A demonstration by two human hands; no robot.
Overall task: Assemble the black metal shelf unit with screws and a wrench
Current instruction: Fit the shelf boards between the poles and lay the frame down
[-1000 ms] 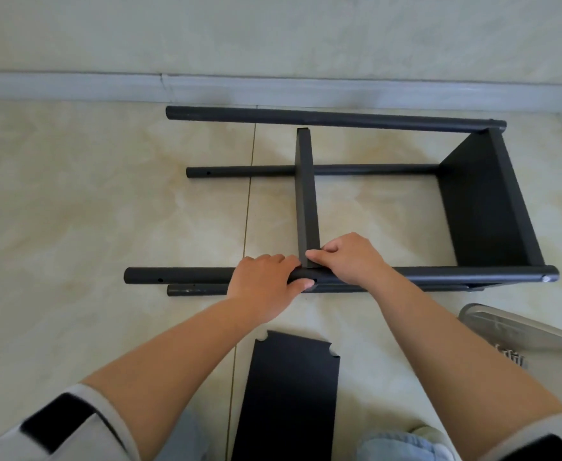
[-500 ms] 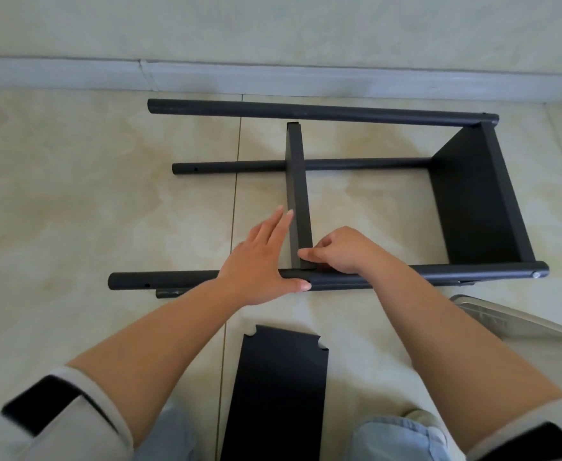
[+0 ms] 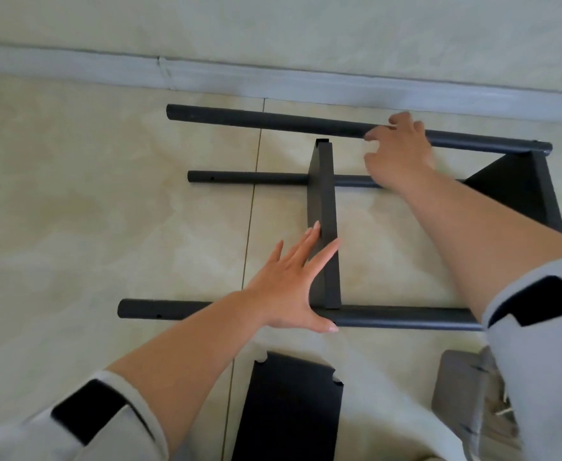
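Note:
The black shelf frame lies on its side on the tiled floor. Its far pole (image 3: 273,122) and near pole (image 3: 406,318) run left to right, with a thinner lower pole (image 3: 249,178) between them. A middle shelf panel (image 3: 326,207) stands on edge across the frame, and an end panel (image 3: 519,191) closes the right side. My left hand (image 3: 289,284) has straight fingers laid against the middle panel near the near pole. My right hand (image 3: 399,151) reaches over the far pole with fingers curled at it; whether it grips is unclear.
A loose black shelf panel (image 3: 289,410) with notched corners lies on the floor near me. A grey object (image 3: 456,380) sits at the lower right beside my sleeve. The grey skirting board (image 3: 273,81) and wall run just behind the frame.
My right hand left the near pole joint and travelled to the far pole. My left hand opened off the near pole and now lies flat on the middle panel.

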